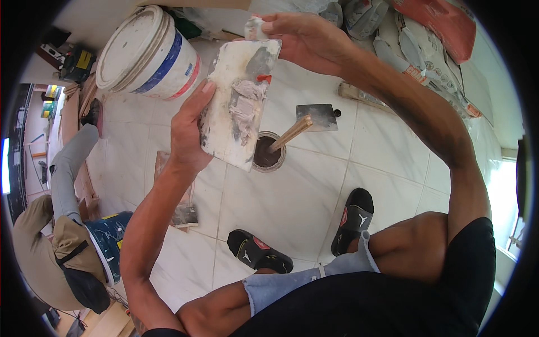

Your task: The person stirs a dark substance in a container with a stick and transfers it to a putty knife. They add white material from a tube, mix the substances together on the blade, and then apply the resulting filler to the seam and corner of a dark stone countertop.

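Out over the tiled floor [306,185], the left hand [188,132] grips the left edge of a smeared board [219,126], thumb on top, fingers hidden beneath, while the right hand [306,40] pinches a small whitish tube [256,29] at the board's far end, beyond a pinkish-grey lump of paste [246,106] tipped with a red dab [264,77]. The board blocks part of a round tin [279,165], whose wooden stick [293,132] leans out toward a dark flat blade [318,117]. Farther off, a white bucket [163,62] crowds the left, bags [429,67] the right, and another person [53,241] bends low at far left.
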### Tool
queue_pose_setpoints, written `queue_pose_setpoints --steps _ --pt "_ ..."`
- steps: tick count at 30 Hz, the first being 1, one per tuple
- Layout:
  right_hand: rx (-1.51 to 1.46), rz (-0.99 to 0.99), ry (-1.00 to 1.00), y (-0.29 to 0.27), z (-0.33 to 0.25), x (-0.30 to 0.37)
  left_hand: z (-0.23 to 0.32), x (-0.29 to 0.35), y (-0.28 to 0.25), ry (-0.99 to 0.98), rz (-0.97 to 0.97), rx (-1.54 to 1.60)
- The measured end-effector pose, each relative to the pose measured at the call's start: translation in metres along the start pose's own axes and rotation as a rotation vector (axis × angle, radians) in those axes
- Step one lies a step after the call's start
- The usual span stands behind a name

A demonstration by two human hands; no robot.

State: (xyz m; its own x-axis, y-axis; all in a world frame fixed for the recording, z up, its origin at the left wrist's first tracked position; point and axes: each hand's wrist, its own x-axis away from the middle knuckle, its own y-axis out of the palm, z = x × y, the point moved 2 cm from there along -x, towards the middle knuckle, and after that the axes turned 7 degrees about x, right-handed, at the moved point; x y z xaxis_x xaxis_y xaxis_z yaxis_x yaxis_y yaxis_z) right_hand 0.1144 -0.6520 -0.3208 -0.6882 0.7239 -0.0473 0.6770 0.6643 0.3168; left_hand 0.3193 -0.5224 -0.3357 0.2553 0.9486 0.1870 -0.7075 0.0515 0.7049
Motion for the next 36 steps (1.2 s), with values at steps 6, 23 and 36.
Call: queue_pose_setpoints --steps 6,23,36 --pt "-0.056 0.316 0.276 0.063 -0.02 -0.024 0.007 -0.002 0.008 0.062 0.054 -0.172" --pt "1.741 -0.334 0.576 -0.142 0.183 0.104 0.015 0.019 -0.04 -0.085 0.069 -0.403" --pt "0.828 0.013 0.504 -0.128 0.075 0.048 0.014 0.027 -0.029 -0.19 -0.179 -0.555"
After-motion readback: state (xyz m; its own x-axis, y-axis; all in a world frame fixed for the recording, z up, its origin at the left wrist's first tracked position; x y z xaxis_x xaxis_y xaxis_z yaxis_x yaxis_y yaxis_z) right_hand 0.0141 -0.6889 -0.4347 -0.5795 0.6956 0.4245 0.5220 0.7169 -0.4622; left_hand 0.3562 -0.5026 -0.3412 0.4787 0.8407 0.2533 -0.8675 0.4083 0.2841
